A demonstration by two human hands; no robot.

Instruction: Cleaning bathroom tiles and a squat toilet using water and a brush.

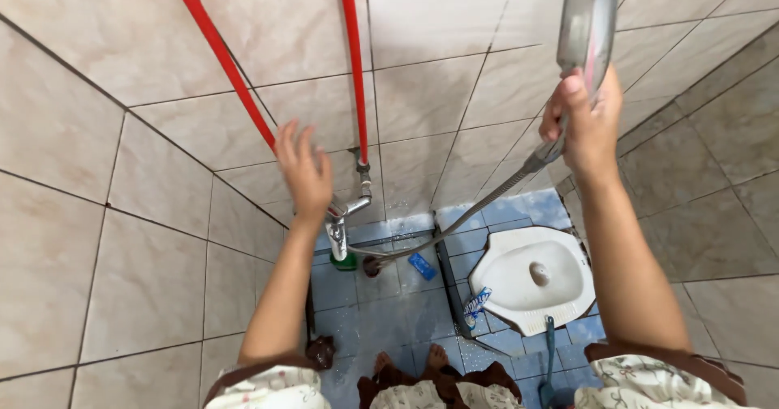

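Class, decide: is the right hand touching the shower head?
Touching. The head view shows the right hand wrapped around the handle of the shower head, fingers closed on it, no gap visible.

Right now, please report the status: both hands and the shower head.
Right hand shut on shower head, raised by the tiled wall. Left hand open, at the red pipe, above the tap. Hose hangs between tap and shower head.

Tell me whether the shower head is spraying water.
Off, apparently: no spray shows from the shower head, held raised in the right hand.
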